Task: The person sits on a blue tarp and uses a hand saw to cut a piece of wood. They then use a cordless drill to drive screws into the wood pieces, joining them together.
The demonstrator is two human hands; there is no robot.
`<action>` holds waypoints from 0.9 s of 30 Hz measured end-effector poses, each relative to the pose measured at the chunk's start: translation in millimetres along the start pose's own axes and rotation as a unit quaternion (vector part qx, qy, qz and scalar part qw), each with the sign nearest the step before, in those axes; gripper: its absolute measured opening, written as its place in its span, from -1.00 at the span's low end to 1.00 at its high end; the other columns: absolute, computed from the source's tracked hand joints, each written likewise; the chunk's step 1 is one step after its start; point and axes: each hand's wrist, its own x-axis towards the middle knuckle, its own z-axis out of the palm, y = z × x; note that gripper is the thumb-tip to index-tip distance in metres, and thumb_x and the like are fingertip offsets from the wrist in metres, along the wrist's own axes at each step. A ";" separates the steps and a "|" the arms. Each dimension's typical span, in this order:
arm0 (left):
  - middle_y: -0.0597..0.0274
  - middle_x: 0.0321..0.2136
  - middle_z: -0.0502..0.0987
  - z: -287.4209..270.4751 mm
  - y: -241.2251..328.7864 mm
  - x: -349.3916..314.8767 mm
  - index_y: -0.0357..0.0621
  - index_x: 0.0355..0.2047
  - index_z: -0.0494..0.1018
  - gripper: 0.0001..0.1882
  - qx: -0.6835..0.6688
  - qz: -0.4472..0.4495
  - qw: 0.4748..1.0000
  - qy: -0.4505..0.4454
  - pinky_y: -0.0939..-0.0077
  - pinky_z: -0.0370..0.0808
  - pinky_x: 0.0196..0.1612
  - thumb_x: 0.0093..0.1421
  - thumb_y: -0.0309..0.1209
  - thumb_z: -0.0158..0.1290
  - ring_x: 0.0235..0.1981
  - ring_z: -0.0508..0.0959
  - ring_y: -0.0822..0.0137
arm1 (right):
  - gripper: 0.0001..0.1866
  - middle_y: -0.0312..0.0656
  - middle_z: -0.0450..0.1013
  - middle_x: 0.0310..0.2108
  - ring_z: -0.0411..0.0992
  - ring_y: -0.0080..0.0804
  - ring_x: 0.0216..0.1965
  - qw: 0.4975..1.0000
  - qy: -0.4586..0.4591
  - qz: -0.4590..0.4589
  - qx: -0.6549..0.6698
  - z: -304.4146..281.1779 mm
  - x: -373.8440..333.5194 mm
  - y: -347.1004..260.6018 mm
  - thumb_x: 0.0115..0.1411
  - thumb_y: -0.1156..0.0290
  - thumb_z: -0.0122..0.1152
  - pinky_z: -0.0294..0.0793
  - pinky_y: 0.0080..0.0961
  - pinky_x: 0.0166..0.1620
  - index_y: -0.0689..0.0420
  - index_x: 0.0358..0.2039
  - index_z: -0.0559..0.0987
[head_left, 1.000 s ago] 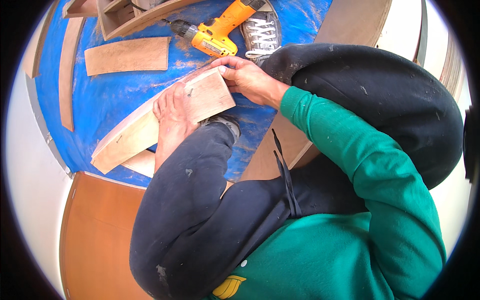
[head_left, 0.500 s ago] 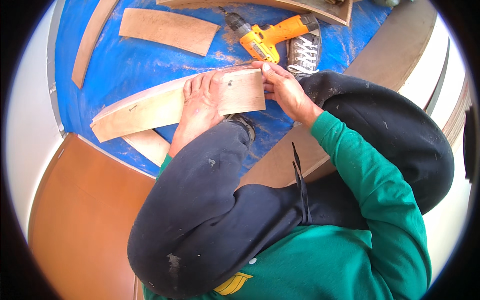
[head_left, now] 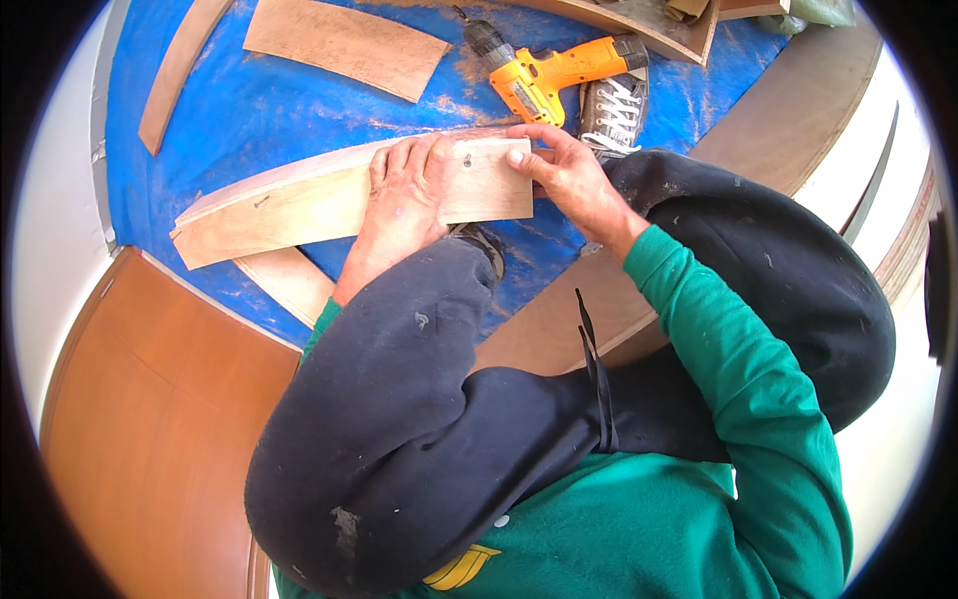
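Observation:
A pale curved wooden piece (head_left: 289,215) lies across in front of my legs, its flat face toward me and layered boards along its upper edge. One screw (head_left: 467,160) sticks out near its right end, another screw (head_left: 261,203) near its left. My left hand (head_left: 404,190) is closed over the top edge, fingers bent over it and the back of the hand toward me. At the right end my right hand (head_left: 579,185) pinches the wood, thumb on the face near the corner; its other fingers are partly hidden behind.
An orange-yellow cordless drill (head_left: 544,75) lies beyond the wood, by my shoe (head_left: 614,110). Loose curved boards (head_left: 344,45) rest on the dusty blue sheet (head_left: 269,125). A wooden frame (head_left: 679,35) stands at the far right, and a brown panel (head_left: 150,419) lies at the left.
My right thumb has come round onto the face of the wood at its right end. My left hand keeps its hold. The whole view has shifted slightly.

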 end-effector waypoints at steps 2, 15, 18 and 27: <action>-0.06 0.32 0.43 0.0 0.1 0.4 -0.20 0.43 0.29 0.05 0.007 0.000 1.000 0.004 -0.16 0.25 0.46 -0.19 -0.61 0.37 0.36 0.43 -0.10 | -0.41 -0.04 0.68 -0.05 0.66 -0.38 -0.12 0.980 0.037 0.005 -0.194 -10.6 -2.3 -25.1 0.61 0.01 0.22 0.69 -0.27 0.00 0.24 0.36 0.53; -0.07 0.33 0.44 6.9 -2.7 -3.3 -0.16 0.44 0.26 0.05 0.004 -0.006 1.000 0.017 -0.14 0.24 0.48 -0.16 -0.58 0.34 0.37 0.42 -0.12 | -0.05 -0.01 0.53 0.06 0.63 -0.09 0.09 0.432 -0.041 -0.267 -0.860 -62.3 97.9 -77.1 0.25 0.61 0.39 0.62 -0.14 0.06 0.25 0.60 0.16; -0.08 0.35 0.42 10.9 -2.4 -4.4 -0.16 0.43 0.27 0.01 0.009 -0.009 1.000 0.021 -0.15 0.24 0.48 -0.13 -0.58 0.32 0.39 0.41 -0.13 | -0.12 0.04 0.54 0.06 0.65 0.00 0.06 0.464 -0.065 -0.243 -0.849 -70.4 101.0 -89.1 0.27 0.57 0.38 0.63 -0.08 0.06 0.25 0.56 0.20; -0.03 0.41 0.36 9.4 -1.0 -6.8 -0.16 0.51 0.23 0.06 -0.018 -0.032 0.999 0.004 -0.14 0.10 0.57 -0.04 -0.32 0.38 0.48 0.30 -0.12 | -0.39 0.08 0.69 -0.01 0.67 -0.06 0.04 0.800 -0.196 -0.137 -0.550 -57.7 -22.5 -182.6 0.28 0.33 0.42 0.62 -0.17 0.19 0.23 0.31 0.55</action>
